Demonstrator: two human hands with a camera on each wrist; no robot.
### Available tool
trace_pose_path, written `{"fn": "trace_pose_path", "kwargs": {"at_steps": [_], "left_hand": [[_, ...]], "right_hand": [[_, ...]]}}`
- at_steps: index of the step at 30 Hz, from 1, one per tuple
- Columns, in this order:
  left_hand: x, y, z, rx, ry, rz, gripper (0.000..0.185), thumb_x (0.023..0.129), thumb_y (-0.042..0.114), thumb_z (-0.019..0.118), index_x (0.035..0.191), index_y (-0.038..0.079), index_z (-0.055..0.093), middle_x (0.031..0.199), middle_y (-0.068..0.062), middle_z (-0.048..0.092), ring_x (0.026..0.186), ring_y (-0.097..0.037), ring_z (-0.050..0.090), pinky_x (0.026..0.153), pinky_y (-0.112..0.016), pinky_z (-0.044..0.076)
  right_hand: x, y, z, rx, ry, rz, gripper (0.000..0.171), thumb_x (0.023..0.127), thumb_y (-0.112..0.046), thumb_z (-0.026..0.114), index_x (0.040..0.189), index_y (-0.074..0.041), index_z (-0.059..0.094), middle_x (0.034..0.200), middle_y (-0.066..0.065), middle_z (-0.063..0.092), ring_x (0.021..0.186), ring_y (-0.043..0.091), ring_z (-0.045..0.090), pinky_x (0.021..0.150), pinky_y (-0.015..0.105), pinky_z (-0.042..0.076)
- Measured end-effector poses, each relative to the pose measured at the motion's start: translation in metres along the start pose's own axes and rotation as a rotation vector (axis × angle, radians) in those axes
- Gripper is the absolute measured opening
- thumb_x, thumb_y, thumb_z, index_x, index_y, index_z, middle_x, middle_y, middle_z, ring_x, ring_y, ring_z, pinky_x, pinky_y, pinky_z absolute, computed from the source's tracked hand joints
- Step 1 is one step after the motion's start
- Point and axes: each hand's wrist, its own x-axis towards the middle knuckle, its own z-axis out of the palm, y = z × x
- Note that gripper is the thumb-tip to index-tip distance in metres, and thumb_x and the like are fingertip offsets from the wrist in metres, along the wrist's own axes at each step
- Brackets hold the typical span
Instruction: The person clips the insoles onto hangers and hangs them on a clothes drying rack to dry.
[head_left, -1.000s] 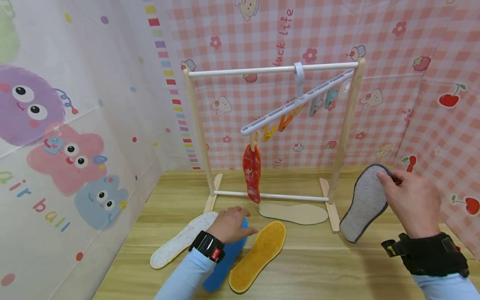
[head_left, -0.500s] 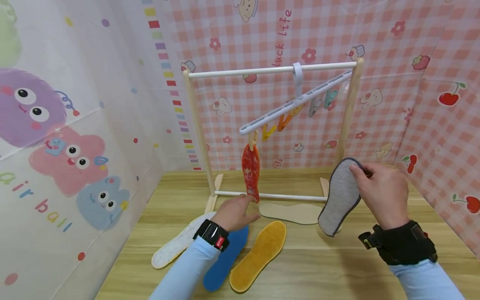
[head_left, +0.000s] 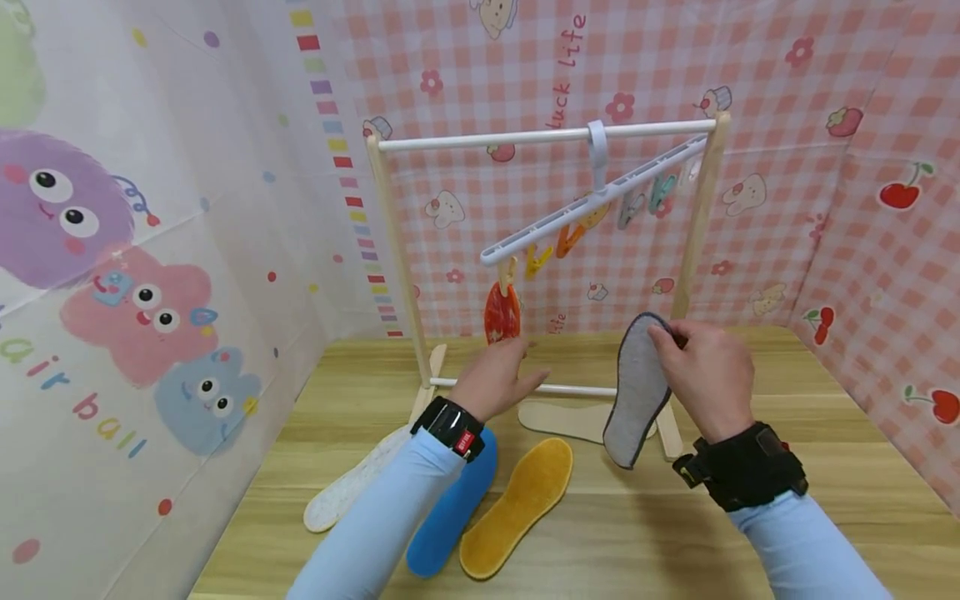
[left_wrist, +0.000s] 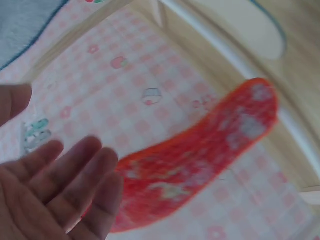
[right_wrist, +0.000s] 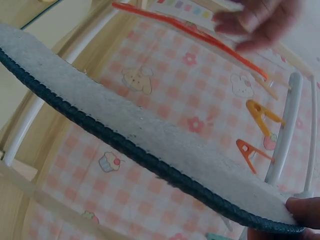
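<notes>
My right hand pinches a grey insole with a dark stitched edge by its upper end, tilted above the table. In the right wrist view, that insole stretches across from the thumb. My left hand is held with fingers extended in front of a red insole, covering its lower part in the head view. A light wooden clothespin holds this red insole at the near end of a pale hanger. The left wrist view shows the fingers overlapping the red insole.
The hanger hooks over the white top bar of a wooden rack, with yellow, orange and teal clips along it. On the table lie a blue insole, a mustard insole, a speckled white insole and a cream insole.
My right hand has carried the grey insole leftward toward the rack's middle. The left hand has risen from over the blue insole to the hanging red insole.
</notes>
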Motion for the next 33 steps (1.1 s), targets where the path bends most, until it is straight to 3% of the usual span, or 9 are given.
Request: {"fn": "trace_pose_path", "kwargs": {"at_steps": [7, 11, 13, 15, 20, 27, 33], "left_hand": [[0.033, 0.020, -0.018, -0.029, 0.188, -0.055, 0.052, 0.099, 0.042, 0.059, 0.134, 0.004, 0.055, 0.116, -0.013, 0.069, 0.098, -0.025, 0.068, 0.082, -0.038, 0.055], [0.049, 0.028, -0.026, -0.022, 0.251, -0.122, 0.049, 0.099, 0.041, 0.060, 0.126, 0.000, 0.059, 0.099, -0.011, 0.068, 0.083, -0.022, 0.067, 0.070, -0.035, 0.054], [0.055, 0.030, -0.030, -0.019, 0.271, -0.149, 0.046, 0.098, 0.041, 0.060, 0.119, 0.001, 0.060, 0.089, -0.009, 0.066, 0.073, -0.020, 0.064, 0.062, -0.033, 0.051], [0.060, 0.031, -0.032, -0.007, 0.295, -0.172, 0.048, 0.098, 0.041, 0.061, 0.123, 0.000, 0.058, 0.083, -0.008, 0.064, 0.067, -0.019, 0.061, 0.056, -0.033, 0.049], [0.071, 0.031, -0.035, 0.015, 0.328, -0.254, 0.063, 0.097, 0.042, 0.061, 0.140, -0.001, 0.046, 0.100, -0.013, 0.070, 0.077, -0.024, 0.068, 0.060, -0.035, 0.053], [0.087, 0.034, -0.037, 0.022, 0.333, -0.346, 0.053, 0.097, 0.046, 0.060, 0.125, 0.001, 0.061, 0.108, -0.010, 0.068, 0.083, -0.022, 0.069, 0.064, -0.034, 0.056], [0.101, 0.030, -0.038, 0.004, 0.388, -0.407, 0.043, 0.095, 0.046, 0.063, 0.106, 0.005, 0.068, 0.093, -0.008, 0.065, 0.070, -0.020, 0.065, 0.055, -0.035, 0.051]], "right_hand": [[0.003, -0.011, 0.017, 0.016, -0.022, 0.006, 0.024, 0.094, -0.023, 0.069, 0.090, -0.001, 0.076, 0.070, 0.014, 0.068, 0.056, 0.028, 0.059, 0.046, 0.034, 0.035], [0.005, -0.014, 0.024, 0.017, -0.048, 0.016, 0.025, 0.095, -0.024, 0.068, 0.089, -0.001, 0.076, 0.069, 0.013, 0.067, 0.054, 0.025, 0.057, 0.045, 0.033, 0.035], [0.006, -0.017, 0.026, 0.018, -0.063, 0.018, 0.026, 0.096, -0.025, 0.067, 0.088, -0.001, 0.075, 0.068, 0.012, 0.066, 0.053, 0.024, 0.055, 0.045, 0.032, 0.034], [0.007, -0.019, 0.029, 0.012, -0.072, 0.017, 0.026, 0.096, -0.025, 0.067, 0.090, -0.001, 0.076, 0.069, 0.012, 0.067, 0.053, 0.024, 0.055, 0.045, 0.032, 0.034], [0.008, -0.023, 0.036, 0.005, -0.084, -0.012, 0.027, 0.097, -0.025, 0.066, 0.091, 0.000, 0.076, 0.068, 0.012, 0.067, 0.053, 0.024, 0.055, 0.046, 0.032, 0.034], [0.015, -0.029, 0.043, 0.001, -0.099, -0.019, 0.025, 0.097, -0.028, 0.065, 0.094, -0.006, 0.078, 0.063, 0.007, 0.062, 0.052, 0.022, 0.053, 0.044, 0.032, 0.033], [0.020, -0.034, 0.046, 0.014, -0.113, -0.013, 0.026, 0.097, -0.029, 0.065, 0.089, -0.007, 0.077, 0.061, 0.006, 0.059, 0.050, 0.021, 0.050, 0.043, 0.032, 0.032]]}}
